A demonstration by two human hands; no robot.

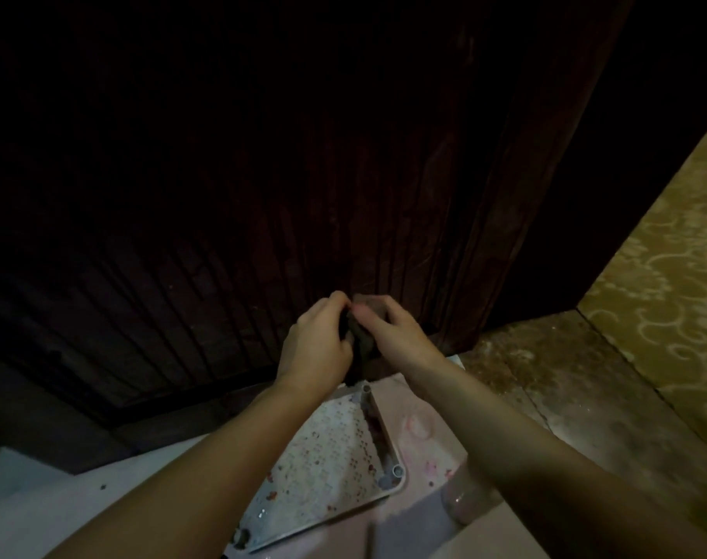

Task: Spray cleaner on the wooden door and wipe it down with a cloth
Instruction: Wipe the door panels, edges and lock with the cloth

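Cloth (360, 340), dark and bunched, hangs between my two hands just in front of the door. Nearest me, a pale perforated tray (327, 470) lies on the floor. My left hand (317, 340) and right hand (400, 336) both pinch the cloth with curled fingers. Beyond them stands the dark wooden door (263, 175).

Dark grooved wooden door (303, 175), dark soft cloth (362, 340), mottled stone floor (545, 357)
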